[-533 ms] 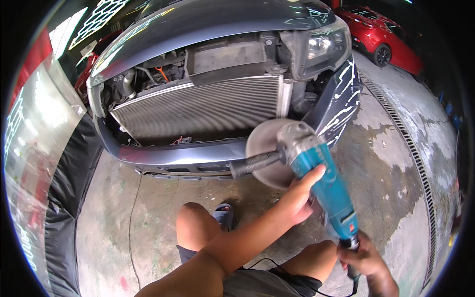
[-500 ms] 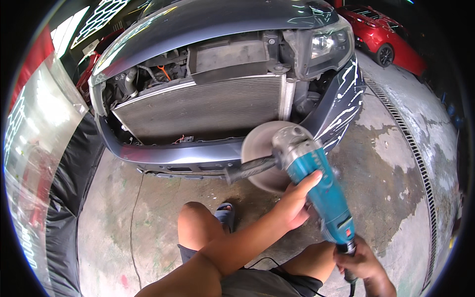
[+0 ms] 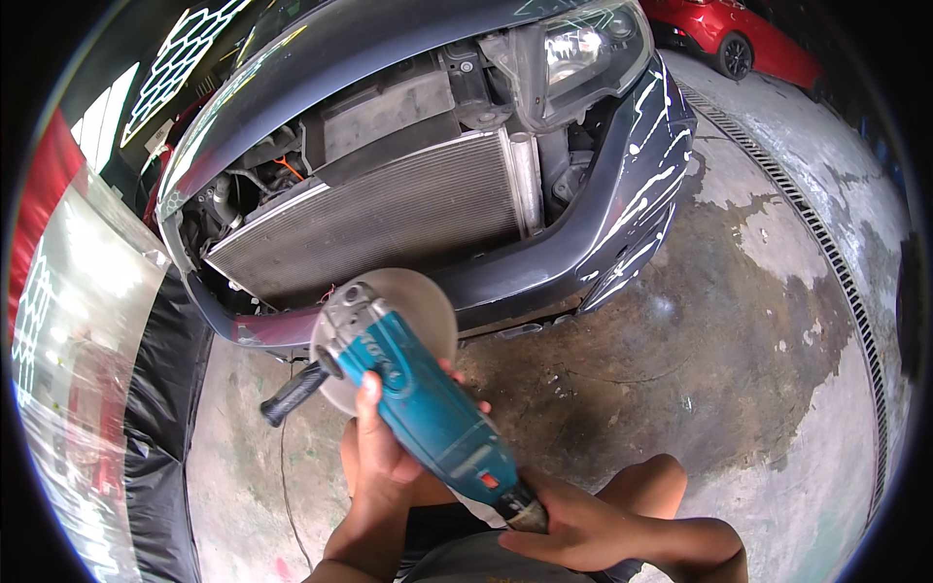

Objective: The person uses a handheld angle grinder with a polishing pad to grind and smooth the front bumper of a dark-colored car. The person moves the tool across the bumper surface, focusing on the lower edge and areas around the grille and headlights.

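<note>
A teal car polisher [image 3: 437, 418] is held in both my hands in front of the car. My left hand [image 3: 384, 442] wraps its body just behind the metal head, thumb on top and fingertips showing on the far side. At the tail end, my right hand [image 3: 578, 520] is closed around the black rear grip. The pale round pad [image 3: 428, 301] overlaps the lower bumper edge in view; whether it touches cannot be told. A black side handle [image 3: 294, 393] sticks out to the left, with no hand on it. White streaks mark the grey bumper [image 3: 637, 194] at its right corner.
An exposed radiator [image 3: 389, 219] sits behind the bumper opening, below the hood [image 3: 360, 68]. The headlight [image 3: 583, 58] is at upper right. A red car [image 3: 739, 39] stands beyond the floor drain [image 3: 807, 214]. Clear and black plastic sheeting [image 3: 160, 389] hangs at left.
The polisher has swung left and nearer to me with both hands on it. Its pad has shifted from the bumper's middle toward the left. My view has turned, too.
</note>
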Demonstrator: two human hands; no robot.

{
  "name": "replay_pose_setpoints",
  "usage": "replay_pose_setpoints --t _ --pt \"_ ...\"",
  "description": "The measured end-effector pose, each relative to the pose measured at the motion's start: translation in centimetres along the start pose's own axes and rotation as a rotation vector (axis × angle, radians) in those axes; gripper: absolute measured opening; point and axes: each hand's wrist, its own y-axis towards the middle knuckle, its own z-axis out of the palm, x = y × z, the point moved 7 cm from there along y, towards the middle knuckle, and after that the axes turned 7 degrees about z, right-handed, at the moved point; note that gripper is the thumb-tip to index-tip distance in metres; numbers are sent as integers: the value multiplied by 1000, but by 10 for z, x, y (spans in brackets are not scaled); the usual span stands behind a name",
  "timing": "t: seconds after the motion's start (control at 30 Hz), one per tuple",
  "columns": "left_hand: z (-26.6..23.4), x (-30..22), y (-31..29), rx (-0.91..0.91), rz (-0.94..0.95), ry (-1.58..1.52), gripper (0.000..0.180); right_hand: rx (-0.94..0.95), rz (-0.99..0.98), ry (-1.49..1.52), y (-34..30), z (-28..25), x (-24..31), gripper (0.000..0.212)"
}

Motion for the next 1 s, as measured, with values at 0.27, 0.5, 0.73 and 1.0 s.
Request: replay_pose_setpoints --t 0.27,0.5,0.73,1.0 --pt "83 112 54 189 -270 -43 84 -339 340 331 -96 -39 -3 51" --pt "98 118 64 243 -290 -98 79 -420 197 280 -99 -45 -6 54" --pt "96 114 49 292 -266 -148 79 -444 182 16 -109 -50 -9 56" --pt "177 161 126 508 -337 -422 73 -731 330 -245 -135 -119 43 48"
